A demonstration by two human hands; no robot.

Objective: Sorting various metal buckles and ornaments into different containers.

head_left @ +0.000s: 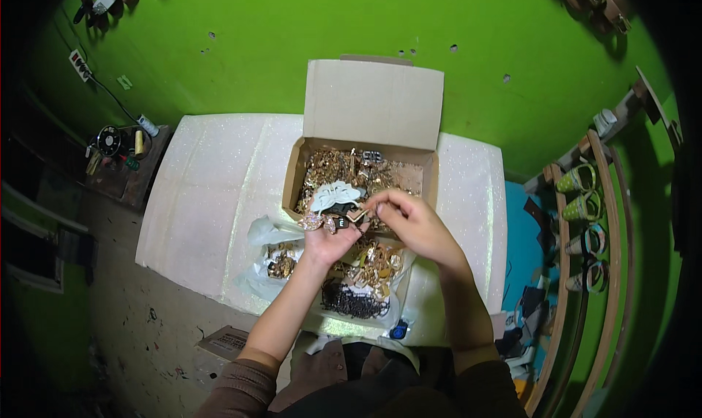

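Over the front of an open cardboard box (pixel 433 171), my left hand (pixel 329 248) is palm up, holding several ornaments. Among them are a pale bluish-white butterfly-shaped piece (pixel 336 195), a sparkly pinkish butterfly-shaped piece (pixel 313 221) and a dark piece. Beside that palm, my right hand (pixel 411 224) has its thumb and fingers pinched at a gold-coloured angular piece (pixel 357 215) that looks like a buckle. Small gold and silver metal fittings (pixel 329 167) fill much of the box. Below my wrists, gold-coloured fittings (pixel 376 263) and dark chain-like pieces (pixel 356 299) lie in a shallow light container.
The box's lid (pixel 374 104) stands upright against the green wall. A glittery white cover (pixel 197 199) spreads over the table, with a crumpled plastic bag (pixel 267 232) near the box. A small blue object (pixel 398 329) lies by the front edge. Sandals (pixel 583 206) sit on a wooden rack (pixel 610 257) at right.
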